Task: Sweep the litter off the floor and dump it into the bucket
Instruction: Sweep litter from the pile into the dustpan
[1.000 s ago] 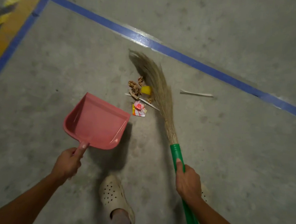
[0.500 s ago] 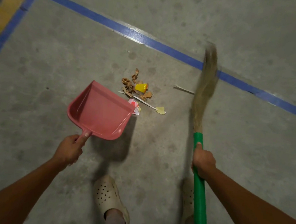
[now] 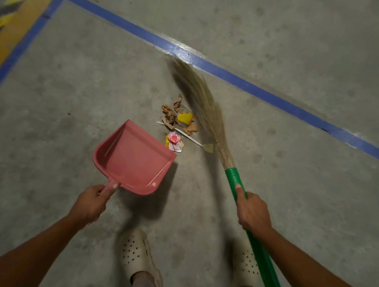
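1. Litter (image 3: pixel 178 121) lay in one loose pile on the concrete floor (image 3: pixel 74 74): several brown scraps, one yellow piece, one red-and-white wrapper (image 3: pixel 174 143) and one white stick.
2. One pink dustpan (image 3: pixel 133 158) was at the pile's 7 o'clock, its lip just beside the wrapper. The left hand (image 3: pixel 90 203) had its fingers curled round the dustpan's handle.
3. One broom (image 3: pixel 206 112) slanted along the pile's 3 o'clock side, bristles just beside the scraps. The right hand (image 3: pixel 252 213) gripped its green handle, thumb laid along it.
4. Two cream shoes (image 3: pixel 137 254) stood at 6 o'clock.

2 cream perforated clogs (image 3: pixel 137 254), seemingly over grey socks (image 3: pixel 143 285).
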The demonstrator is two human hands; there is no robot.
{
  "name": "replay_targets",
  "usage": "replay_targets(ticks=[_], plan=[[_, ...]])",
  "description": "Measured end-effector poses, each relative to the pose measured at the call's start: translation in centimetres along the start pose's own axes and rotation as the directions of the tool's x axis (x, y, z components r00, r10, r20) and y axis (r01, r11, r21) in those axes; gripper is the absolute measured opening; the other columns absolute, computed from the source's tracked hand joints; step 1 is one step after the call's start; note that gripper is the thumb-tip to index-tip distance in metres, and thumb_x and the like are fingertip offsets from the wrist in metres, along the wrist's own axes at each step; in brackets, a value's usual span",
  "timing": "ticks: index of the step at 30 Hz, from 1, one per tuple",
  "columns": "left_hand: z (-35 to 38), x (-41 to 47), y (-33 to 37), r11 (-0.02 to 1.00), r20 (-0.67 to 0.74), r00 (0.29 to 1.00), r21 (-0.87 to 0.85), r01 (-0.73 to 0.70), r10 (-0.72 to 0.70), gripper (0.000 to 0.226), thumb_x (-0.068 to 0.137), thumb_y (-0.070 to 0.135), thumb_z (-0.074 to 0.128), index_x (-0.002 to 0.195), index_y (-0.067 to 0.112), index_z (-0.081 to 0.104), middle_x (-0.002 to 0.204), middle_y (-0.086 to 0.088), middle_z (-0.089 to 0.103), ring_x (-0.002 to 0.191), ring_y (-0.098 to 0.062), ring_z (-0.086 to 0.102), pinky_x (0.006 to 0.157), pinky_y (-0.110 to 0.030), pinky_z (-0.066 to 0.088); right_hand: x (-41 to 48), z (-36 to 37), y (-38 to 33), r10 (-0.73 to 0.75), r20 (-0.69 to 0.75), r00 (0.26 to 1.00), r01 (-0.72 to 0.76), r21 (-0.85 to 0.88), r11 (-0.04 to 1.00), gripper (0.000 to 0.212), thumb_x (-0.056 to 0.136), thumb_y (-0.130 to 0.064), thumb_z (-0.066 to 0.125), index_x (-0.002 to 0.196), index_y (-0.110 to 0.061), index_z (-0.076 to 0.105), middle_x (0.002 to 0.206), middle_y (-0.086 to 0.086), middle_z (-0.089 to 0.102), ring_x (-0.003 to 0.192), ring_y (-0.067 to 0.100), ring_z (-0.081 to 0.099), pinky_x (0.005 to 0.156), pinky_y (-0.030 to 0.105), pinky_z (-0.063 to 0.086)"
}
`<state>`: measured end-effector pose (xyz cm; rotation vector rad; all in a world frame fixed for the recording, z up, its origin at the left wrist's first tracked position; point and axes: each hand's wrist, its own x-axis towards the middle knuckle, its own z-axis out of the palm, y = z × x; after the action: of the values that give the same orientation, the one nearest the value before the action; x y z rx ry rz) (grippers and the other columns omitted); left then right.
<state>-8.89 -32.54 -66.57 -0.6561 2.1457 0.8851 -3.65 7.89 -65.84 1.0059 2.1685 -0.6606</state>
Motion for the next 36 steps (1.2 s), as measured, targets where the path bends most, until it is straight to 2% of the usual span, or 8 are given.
replay_targets(ticks=[4,9,14,19,24,29,34,36], plan=[[-1.3,2.0,-1.6,0.995,0.049,0.999,0.099,0.003,-0.008,0.071,0.088,0.065,0.056,0.092,-0.005,0.065,0.058,-0.007,0.056,0.047,-0.018,0.049,0.044,-0.028,0.04,4.2,-2.0,-2.4,0.021,-0.047,0.999,-0.021,-0.002,1.0,0.064,0.102,-0.064,0.029,0.085,-0.01,0.06,0.077,0.013,0.068,0.062,0.029,0.069,0.066,0.043,0.062],[-1.2,6.0,-1.7,0.984,0.091,0.995,0.175,0.021,-0.038,0.067,0.091,0.059,0.059,0.086,-0.007,0.065,0.054,-0.004,0.052,0.044,-0.015,0.045,0.044,-0.026,0.037,9.4,-2.0,-3.7,-0.027,-0.017,1.0,0.023,-0.193,0.981,0.065,0.104,-0.059,0.032,0.091,-0.004,0.062,0.075,0.012,0.066,0.056,0.023,0.063,0.051,0.029,0.052],[1.1,10.3,1.5,0.98,0.101,0.995,0.197,-0.01,-0.01,0.064,0.09,0.062,0.061,0.08,0.0,0.062,0.046,-0.004,0.048,0.035,-0.018,0.042,0.041,-0.022,0.032,9.7,0.4,-0.9,-0.18,-0.073,0.981,0.139,-0.383,0.913,0.059,0.103,-0.059,0.033,0.089,-0.009,0.061,0.071,0.008,0.058,0.061,0.022,0.058,0.055,0.028,0.044],[3.4,12.2,5.0,0.975,0.086,0.994,0.208,-0.081,0.064,0.063,0.091,0.062,0.06,0.082,0.0,0.061,0.057,-0.013,0.052,0.038,-0.022,0.047,0.042,-0.024,0.035,6.8,2.7,2.8,-0.273,-0.004,0.962,0.239,-0.472,0.849,0.056,0.1,-0.065,0.029,0.089,-0.019,0.059,0.07,0.0,0.055,0.063,0.019,0.056,0.057,0.03,0.045],[5.0,11.2,5.5,0.983,0.093,0.991,0.15,-0.108,0.095,0.063,0.092,0.06,0.059,0.093,-0.003,0.063,0.061,-0.009,0.053,0.044,-0.018,0.046,0.044,-0.025,0.037,4.3,3.1,5.9,-0.326,-0.034,0.945,0.281,-0.432,0.857,0.05,0.099,-0.066,0.027,0.093,-0.025,0.055,0.066,-0.003,0.057,0.058,0.013,0.057,0.053,0.027,0.046],[4.8,8.4,3.3,0.975,0.075,0.983,0.135,-0.179,0.17,0.059,0.093,0.059,0.059,0.081,0.001,0.06,0.055,-0.007,0.056,0.036,-0.014,0.049,0.037,-0.025,0.038,3.6,1.8,8.0,-0.303,-0.128,0.944,0.245,-0.34,0.908,0.051,0.1,-0.062,0.03,0.088,-0.021,0.056,0.063,0.001,0.057,0.055,0.015,0.056,0.049,0.026,0.038],[4.4,5.5,-0.5,0.977,0.078,0.983,0.121,-0.175,0.167,0.071,0.077,0.073,0.057,0.076,0.003,0.062,0.052,-0.004,0.058,0.04,-0.016,0.052,0.042,-0.029,0.043,3.9,1.0,9.8,-0.19,-0.181,0.965,0.155,-0.192,0.969,0.057,0.1,-0.063,0.031,0.078,-0.017,0.054,0.066,0.006,0.058,0.057,0.021,0.056,0.052,0.027,0.04],[4.6,4.4,-2.1,0.974,0.077,0.985,0.157,-0.166,0.155,0.068,0.079,0.074,0.057,0.072,0.006,0.061,0.051,-0.001,0.056,0.041,-0.013,0.051,0.044,-0.029,0.042,4.0,0.9,10.6,-0.127,-0.175,0.976,0.103,-0.137,0.985,0.059,0.102,-0.062,0.03,0.077,-0.015,0.055,0.068,0.007,0.059,0.059,0.021,0.056,0.053,0.027,0.04]])
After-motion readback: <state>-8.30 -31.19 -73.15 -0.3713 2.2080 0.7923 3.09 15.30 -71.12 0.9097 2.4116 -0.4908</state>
